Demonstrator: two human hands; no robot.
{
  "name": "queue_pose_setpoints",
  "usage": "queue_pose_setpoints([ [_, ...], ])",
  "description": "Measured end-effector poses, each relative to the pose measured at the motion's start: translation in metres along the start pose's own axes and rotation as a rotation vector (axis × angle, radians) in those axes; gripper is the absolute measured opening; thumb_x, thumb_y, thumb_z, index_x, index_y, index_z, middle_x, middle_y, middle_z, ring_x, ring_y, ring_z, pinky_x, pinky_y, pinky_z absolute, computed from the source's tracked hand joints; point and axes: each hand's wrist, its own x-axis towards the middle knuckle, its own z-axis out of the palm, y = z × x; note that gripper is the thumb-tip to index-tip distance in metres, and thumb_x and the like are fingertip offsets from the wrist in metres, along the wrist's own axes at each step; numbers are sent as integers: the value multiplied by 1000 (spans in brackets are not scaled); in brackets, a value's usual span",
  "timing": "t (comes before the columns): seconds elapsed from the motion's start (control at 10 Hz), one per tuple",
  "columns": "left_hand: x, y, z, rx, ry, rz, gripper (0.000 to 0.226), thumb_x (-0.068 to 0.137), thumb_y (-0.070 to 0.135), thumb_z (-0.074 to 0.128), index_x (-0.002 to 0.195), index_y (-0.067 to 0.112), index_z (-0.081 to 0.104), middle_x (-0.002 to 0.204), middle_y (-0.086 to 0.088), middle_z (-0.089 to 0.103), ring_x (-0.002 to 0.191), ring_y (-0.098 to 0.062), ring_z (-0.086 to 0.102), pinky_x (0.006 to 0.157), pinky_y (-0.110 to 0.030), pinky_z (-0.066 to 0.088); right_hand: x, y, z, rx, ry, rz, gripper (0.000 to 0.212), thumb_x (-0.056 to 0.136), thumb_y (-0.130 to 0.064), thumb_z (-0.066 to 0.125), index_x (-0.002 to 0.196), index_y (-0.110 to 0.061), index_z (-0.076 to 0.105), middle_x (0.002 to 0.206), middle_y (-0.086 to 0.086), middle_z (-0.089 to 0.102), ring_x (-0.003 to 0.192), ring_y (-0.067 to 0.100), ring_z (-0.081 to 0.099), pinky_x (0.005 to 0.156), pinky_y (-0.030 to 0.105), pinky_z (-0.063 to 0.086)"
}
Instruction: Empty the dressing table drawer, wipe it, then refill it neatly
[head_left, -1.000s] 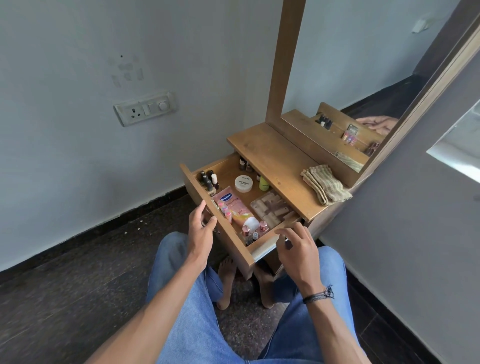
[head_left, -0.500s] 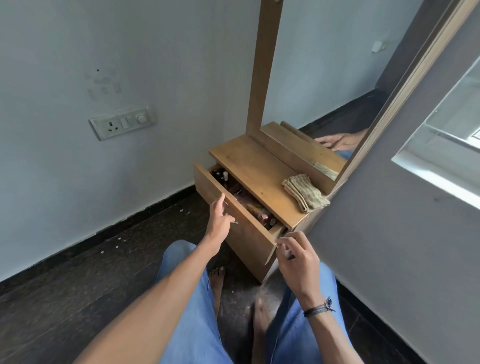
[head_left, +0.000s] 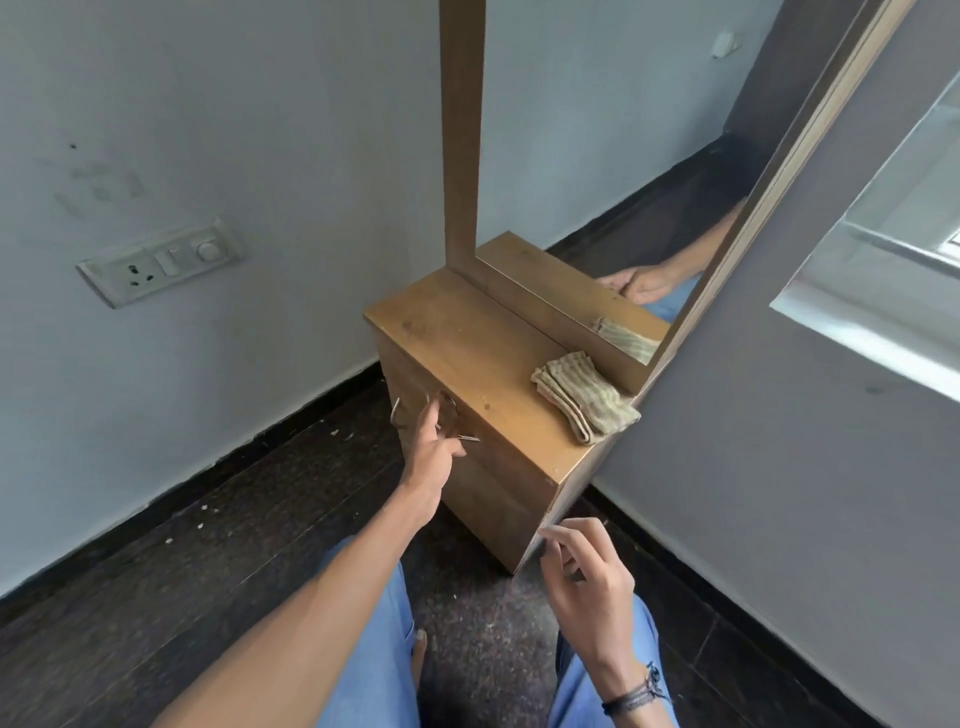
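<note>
Drawer handle (head_left: 398, 412) under straight-fingered left hand (head_left: 434, 457), right hand (head_left: 587, 587) slack & empty by desk (head_left: 467, 338) corner: I'd keep force square.

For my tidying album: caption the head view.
Left hand at the handle of the closed drawer; folded cloth on the dressing table; right hand near its corner.

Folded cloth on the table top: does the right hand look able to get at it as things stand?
Probably yes. The right hand hovers empty by the front corner of the dressing table, and the folded cloth lies uncovered on top at that same end, with nothing standing between them.
</note>
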Motion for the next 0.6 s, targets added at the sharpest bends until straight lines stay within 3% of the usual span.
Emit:
queue_pose_setpoints([
  [0.1,7,-7,8,0,35,-12,93,82,-11,48,156,41,27,164,9,24,148,-15,25,121,-41,25,15,6,-1,21,33,-8,17,99,-20,57,104,-19,73,101,-16,58,66,3,55,55,20,48],
  [0.2,7,-12,10,-29,32,-23,92,81,-11,49,154,41,31,159,5,37,145,-19,35,121,-47,29,30,4,-16,12,58,-8,17,101,-21,57,110,-19,72,103,-15,60,65,0,53,55,18,46],
  [0.3,-9,4,18,-73,90,-119,85,82,-11,47,153,34,37,154,-1,44,141,-23,42,118,-46,34,49,-13,-58,-125,-10,-47,21,92,-9,65,109,-17,73,103,-11,63,64,1,54,55,14,46],
  [0.4,-54,30,33,-36,272,-239,61,92,-9,45,144,23,52,150,-4,46,131,-26,53,107,-43,46,73,-49,-109,-256,-52,-58,31,81,0,69,107,-15,76,101,-7,66,68,6,59,56,17,49],
  [0.5,-111,73,59,273,337,-306,46,89,-6,50,130,12,63,139,-11,50,122,-33,55,107,-45,43,102,-86,-172,-271,30,80,33,82,0,72,109,-18,75,102,-9,66,67,6,60,55,20,50],
  [0.6,-163,120,102,419,249,-95,49,76,-17,57,118,5,69,126,-18,54,111,-36,59,95,-36,43,123,-119,-220,-240,102,238,41,82,-5,76,116,-26,72,105,-13,62,73,5,60,60,22,53],
])
